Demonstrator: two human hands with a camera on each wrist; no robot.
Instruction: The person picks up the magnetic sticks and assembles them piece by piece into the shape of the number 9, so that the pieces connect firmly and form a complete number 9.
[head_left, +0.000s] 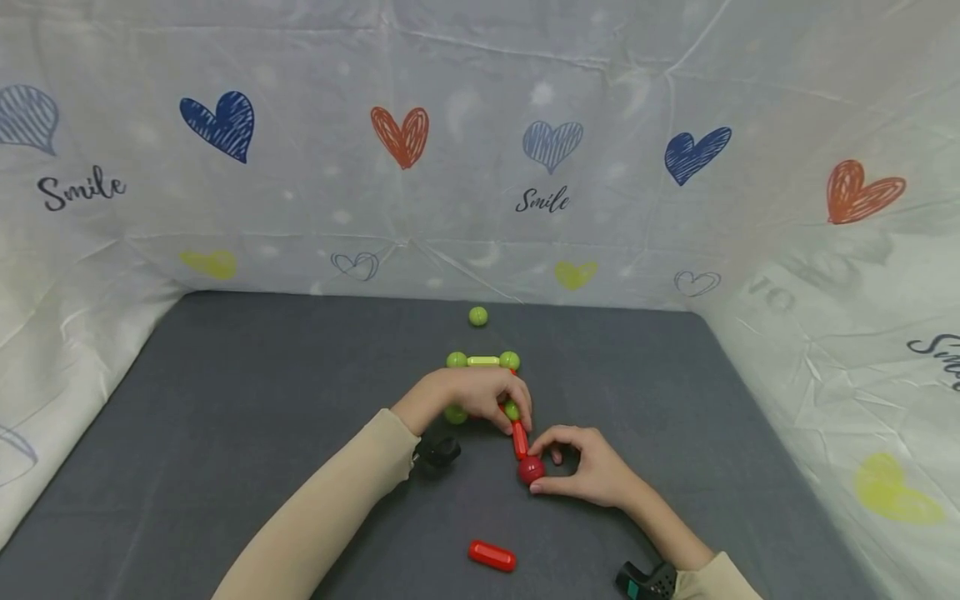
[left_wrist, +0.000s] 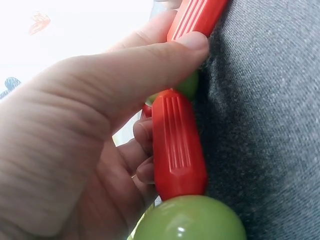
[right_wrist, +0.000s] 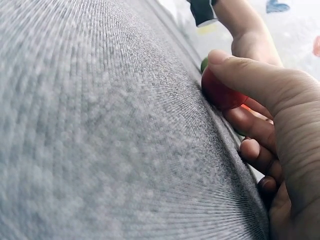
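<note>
Green balls and short rods form a linked frame on the dark cloth, partly covered by my left hand point(head_left: 487, 393). From the green ball point(head_left: 512, 410) at its near right corner, a red rod point(head_left: 520, 440) runs toward me to a red ball point(head_left: 531, 470). My left thumb and fingers pinch that rod near the green ball; in the left wrist view another red rod point(left_wrist: 179, 150) leads to a larger-looking green ball point(left_wrist: 190, 222). Between thumb and index finger, my right hand point(head_left: 588, 473) grips the red ball at the rod's end.
A loose red rod point(head_left: 492, 556) lies near the front of the cloth point(head_left: 262, 400). Behind the frame, with its yellow-green rod point(head_left: 483, 362), sits a single green ball point(head_left: 477, 316). A white curtain point(head_left: 465, 208) printed with hearts borders the back and sides.
</note>
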